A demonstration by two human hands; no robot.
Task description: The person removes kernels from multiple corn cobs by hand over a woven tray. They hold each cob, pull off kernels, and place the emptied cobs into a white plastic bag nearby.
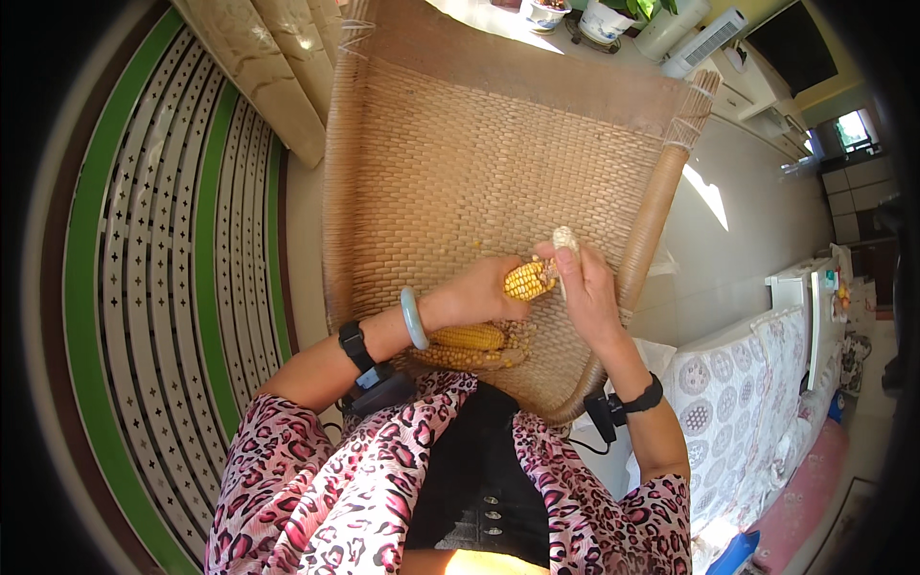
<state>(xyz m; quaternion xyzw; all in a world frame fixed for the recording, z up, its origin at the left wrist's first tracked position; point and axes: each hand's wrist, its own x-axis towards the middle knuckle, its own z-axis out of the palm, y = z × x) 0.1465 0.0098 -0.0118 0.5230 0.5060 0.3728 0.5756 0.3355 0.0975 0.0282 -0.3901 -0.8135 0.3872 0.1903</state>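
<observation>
My left hand point(483, 287) grips an ear of yellow corn point(530, 280), its kernelled end pointing right. In my right hand point(591, 287) is a pale bare corncob point(566, 241), held upright against the end of that ear, where some kernels are gone. Beneath both hands lies a large woven wicker winnowing basket point(496, 158). More ears of corn point(467, 336) rest at its near end, below my left wrist and partly hidden by it. A few loose kernels point(477, 244) lie on the weave.
A radiator-like slatted panel point(154, 273) with green bands stands at the left beside a beige curtain point(266, 65). Potted plants point(607, 21) stand beyond the basket. At the right is a sofa with a patterned white cover point(733, 402).
</observation>
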